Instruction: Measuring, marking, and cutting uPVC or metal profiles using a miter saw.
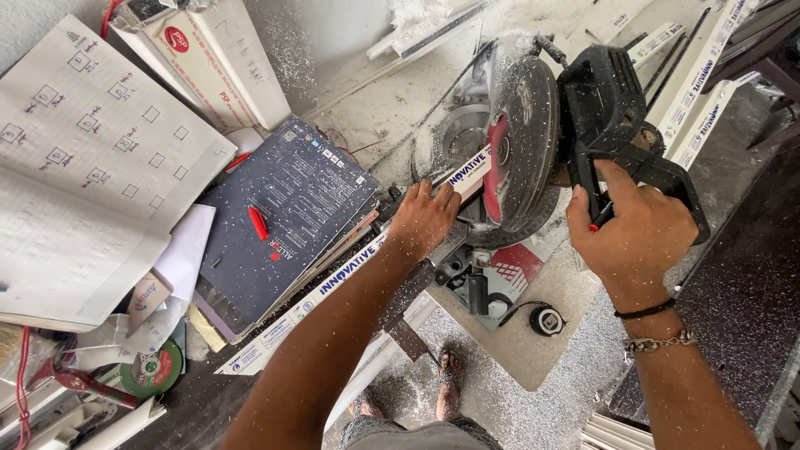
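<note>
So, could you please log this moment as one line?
left hand presses white profile | right hand grips saw handle | blade lowered

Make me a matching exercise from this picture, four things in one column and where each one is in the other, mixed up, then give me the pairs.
Things:
1. left hand
2. right hand
3. red pen
4. green disc

Places:
A. lying on the dark catalogue
B. gripping the saw handle
C. at the lower left, under papers
D. pressing the white profile strip beside the blade guard

Pairs: 1-D, 2-B, 3-A, 4-C
</note>
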